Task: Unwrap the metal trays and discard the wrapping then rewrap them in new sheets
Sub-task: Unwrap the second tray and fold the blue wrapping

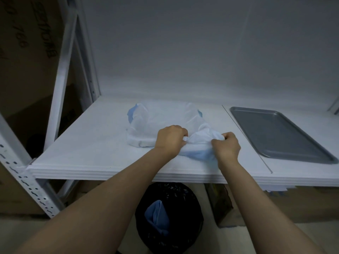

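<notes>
- Left hand (171, 140) is curling its fingers tight around a bunched fold of the wrapping (165, 118), knuckles up, forearm reaching in from the lower left.
- Right hand (226, 146) is doing the same just beside it, fingers closed over another gather of the same wrapping, thumb side turned toward the left hand.
- Between the two hands a twisted white wad of the sheet is bulging up, with a pale blue layer showing underneath at the near edge.
- Beyond the hands the rest of the wrapping is lying crumpled and puffed on the shelf (88, 143), white on top with blue corners peeking out at its far left and far right; whether anything is lying under it cannot be told.
- Right of the wrapping, past a thin seam (245, 136) in the shelf board, a bare grey metal tray (280, 132) is sitting flat, open side up, well apart from both hands.
- Below the shelf's front edge, a bin (183, 195) lined in black plastic is standing on the floor, and a crumpled blue sheet (157, 216) is lying inside it.
- At the left, a white perforated rack upright (23, 180) is carrying the shelf, and a cardboard box (27, 33) with dark lettering is standing behind it.
- Behind everything, a plain white wall (183, 43) is closing off the back of the shelf.
</notes>
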